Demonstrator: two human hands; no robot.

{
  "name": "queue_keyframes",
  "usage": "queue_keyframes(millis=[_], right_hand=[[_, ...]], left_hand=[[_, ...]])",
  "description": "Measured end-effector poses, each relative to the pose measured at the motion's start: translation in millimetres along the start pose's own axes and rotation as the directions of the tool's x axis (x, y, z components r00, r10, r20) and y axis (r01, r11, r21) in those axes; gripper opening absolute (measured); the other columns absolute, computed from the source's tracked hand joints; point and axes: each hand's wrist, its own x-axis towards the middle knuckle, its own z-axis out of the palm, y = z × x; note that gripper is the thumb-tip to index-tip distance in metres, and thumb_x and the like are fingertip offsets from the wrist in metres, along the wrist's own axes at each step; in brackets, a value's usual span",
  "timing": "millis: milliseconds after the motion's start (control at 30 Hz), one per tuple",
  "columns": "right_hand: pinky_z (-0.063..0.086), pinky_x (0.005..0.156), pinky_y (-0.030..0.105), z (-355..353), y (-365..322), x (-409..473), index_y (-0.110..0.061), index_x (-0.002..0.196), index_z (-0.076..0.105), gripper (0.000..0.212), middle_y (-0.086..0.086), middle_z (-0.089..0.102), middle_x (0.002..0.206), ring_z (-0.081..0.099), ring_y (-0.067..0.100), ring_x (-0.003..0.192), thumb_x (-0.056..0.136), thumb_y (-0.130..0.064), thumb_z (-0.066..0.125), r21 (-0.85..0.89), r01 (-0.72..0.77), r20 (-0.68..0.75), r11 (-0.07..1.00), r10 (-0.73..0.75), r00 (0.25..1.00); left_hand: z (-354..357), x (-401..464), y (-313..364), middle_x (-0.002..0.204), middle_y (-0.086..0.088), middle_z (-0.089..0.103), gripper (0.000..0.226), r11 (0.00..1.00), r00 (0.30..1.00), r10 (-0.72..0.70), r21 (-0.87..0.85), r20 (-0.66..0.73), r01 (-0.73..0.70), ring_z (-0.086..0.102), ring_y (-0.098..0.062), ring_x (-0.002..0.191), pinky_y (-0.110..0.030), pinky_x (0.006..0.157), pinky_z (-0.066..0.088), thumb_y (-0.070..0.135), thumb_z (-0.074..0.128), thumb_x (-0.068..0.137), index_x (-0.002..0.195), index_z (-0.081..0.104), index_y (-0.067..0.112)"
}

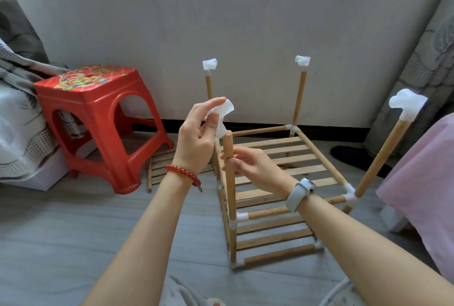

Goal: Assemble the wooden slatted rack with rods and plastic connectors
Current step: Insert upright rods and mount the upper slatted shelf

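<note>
Left hand (196, 133) pinches the white connector (222, 118) just above the near-left rod (229, 175); right hand (248, 163) grips that rod. Rack (282, 158) sits on the floor. Align socket square, then press straight down.

The rack (282, 173) has pale tan wooden slats and rods joined by white plastic connectors (407, 104), and the connector (224, 115) held over the near rod is the same milky white. The stool (98, 118) is bright red with a floral print in yellow, green and gold on its seat, though the pattern's detail is hard to make out. The floor (73, 227) is grey wood-grain plank, the wall (221, 10) off-white, the bracelet (183, 173) red-beaded, the watch strap (298, 193) light grey, and the bedding (417, 182) pink.
</note>
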Motion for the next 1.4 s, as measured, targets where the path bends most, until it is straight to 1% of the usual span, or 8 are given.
queue_keyframes(millis=[200, 367, 500, 600, 767, 900, 1167, 1400], right_hand=[[0.049, 0.087, 0.055, 1, 0, 0, -0.025, 0.107, 0.059, 0.018, 0.016, 0.068, 0.098, 0.062, 0.038, 0.096, 0.096, -0.016, 0.05, 0.038, 0.0, -0.021, 0.999, 0.001, 1.0], [0.05, 0.09, 0.05, 1, 2, -1, -0.027, 0.105, 0.06, 0.018, 0.008, 0.069, 0.098, 0.064, 0.027, 0.097, 0.095, -0.016, 0.05, 0.032, -0.009, -0.008, 0.999, 0.009, 1.0], [0.049, 0.089, 0.051, 3, 4, 0, -0.018, 0.11, 0.061, 0.019, 0.008, 0.068, 0.098, 0.063, 0.029, 0.097, 0.096, -0.016, 0.049, 0.04, -0.018, -0.008, 0.999, 0.018, 1.0], [0.05, 0.089, 0.05, 4, 4, 1, -0.014, 0.111, 0.061, 0.02, 0.01, 0.068, 0.099, 0.063, 0.029, 0.097, 0.097, -0.017, 0.048, 0.039, -0.018, -0.001, 0.999, 0.018, 1.0], [0.052, 0.09, 0.042, 7, 8, 3, -0.013, 0.115, 0.06, 0.022, 0.011, 0.067, 0.104, 0.063, 0.023, 0.099, 0.096, -0.017, 0.048, 0.067, -0.032, 0.007, 0.997, 0.031, 0.999], [0.051, 0.091, 0.039, 8, 14, 2, -0.01, 0.117, 0.06, 0.024, 0.009, 0.066, 0.108, 0.062, 0.019, 0.101, 0.095, -0.014, 0.05, 0.069, -0.056, 0.039, 0.996, 0.053, 0.998], [0.053, 0.087, 0.033, 11, 19, 6, -0.016, 0.103, 0.061, 0.015, -0.006, 0.064, 0.088, 0.063, 0.007, 0.089, 0.096, -0.013, 0.048, 0.096, -0.049, 0.025, 0.994, 0.047, 0.999], [0.054, 0.083, 0.031, 11, 20, 7, -0.022, 0.094, 0.06, 0.017, -0.004, 0.064, 0.087, 0.064, 0.01, 0.089, 0.096, -0.011, 0.048, 0.147, -0.046, 0.034, 0.988, 0.041, 0.999]], left_hand=[[8, 0, 6, 0.109, -0.006, 0.054, 0.026, 0.993, 0.998, 0.052, 0.104, 0.037, -0.056, 0.052, -0.002, 0.091, -0.013, 0.079, 0.045, 0.001, 0.045, 0.095, 0.119, 0.056, 0.004], [4, 1, 5, 0.116, 0.005, 0.051, 0.026, 0.998, 0.993, -0.028, 0.059, 0.116, 0.022, 0.038, -0.007, 0.126, -0.027, 0.098, 0.044, 0.001, 0.051, 0.092, 0.118, 0.057, 0.005], [3, -4, 5, 0.116, 0.015, 0.049, 0.032, 0.997, 0.99, -0.009, 0.078, 0.143, -0.002, 0.038, -0.014, 0.132, -0.025, 0.099, 0.044, 0.0, 0.057, 0.088, 0.119, 0.058, 0.01], [5, -8, 2, 0.121, 0.005, 0.052, 0.034, 0.992, 0.993, 0.03, 0.116, 0.111, -0.043, 0.038, -0.016, 0.131, -0.032, 0.105, 0.039, -0.002, 0.06, 0.085, 0.118, 0.058, 0.006], [13, -11, 2, 0.126, 0.0, 0.051, 0.032, 0.991, 1.0, 0.016, 0.134, 0.027, -0.02, 0.031, -0.017, 0.135, -0.018, 0.109, 0.029, -0.006, 0.06, 0.083, 0.114, 0.058, 0.002], [18, -6, 3, 0.12, 0.004, 0.054, 0.021, 0.988, 1.0, -0.015, 0.154, -0.023, 0.019, 0.032, -0.019, 0.136, -0.004, 0.098, 0.029, -0.002, 0.06, 0.085, 0.105, 0.06, 0.003], [19, -4, -5, 0.115, -0.001, 0.057, 0.017, 0.998, 1.0, 0.024, 0.054, 0.003, -0.024, 0.028, -0.015, 0.135, -0.019, 0.101, 0.039, -0.004, 0.053, 0.09, 0.105, 0.059, -0.004], [10, -3, -7, 0.113, -0.01, 0.06, 0.023, 0.999, 0.992, 0.038, -0.002, 0.123, -0.038, 0.032, -0.017, 0.134, -0.006, 0.093, 0.035, -0.009, 0.046, 0.091, 0.107, 0.059, 0.0]])
